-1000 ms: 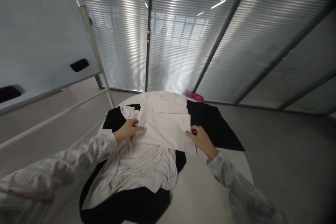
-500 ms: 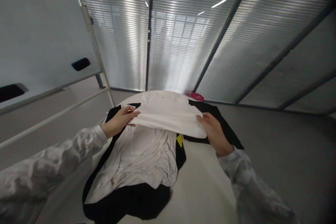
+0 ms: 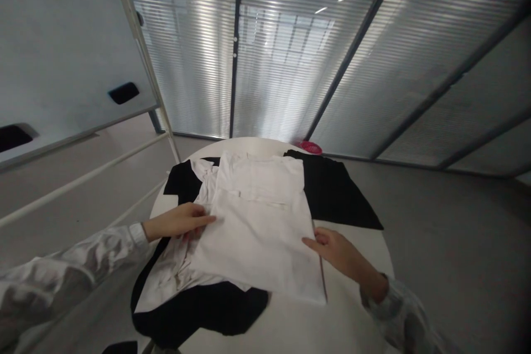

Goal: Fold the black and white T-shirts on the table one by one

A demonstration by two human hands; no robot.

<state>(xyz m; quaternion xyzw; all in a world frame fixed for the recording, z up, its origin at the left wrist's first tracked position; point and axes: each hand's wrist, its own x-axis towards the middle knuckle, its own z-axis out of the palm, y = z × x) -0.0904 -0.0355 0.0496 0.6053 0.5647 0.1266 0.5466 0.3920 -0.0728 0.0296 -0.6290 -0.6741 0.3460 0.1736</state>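
Observation:
A white T-shirt (image 3: 261, 238) lies folded and mostly flat before me, its near part spread toward me. At its left edge, my left hand (image 3: 182, 221) pinches the fabric with the thumb on top. My right hand (image 3: 336, 251) grips the right edge, thumb above and the other fingers partly hidden at the side. Beneath it is a crumpled white garment (image 3: 160, 285), showing at the left. Under that lies a black garment (image 3: 207, 310), visible along the near side.
A round white table (image 3: 298, 326) bears the clothes. Another black garment (image 3: 340, 193) lies at the back right. Beyond the far edge is a pink basket-like object (image 3: 311, 147). A whiteboard on a frame (image 3: 74, 50) stands at the left, with a blind-covered glass wall (image 3: 282, 66) behind.
The near part of the white T-shirt has come down toward me and now covers much of the crumpled garment. Both hands have moved nearer with its edges.

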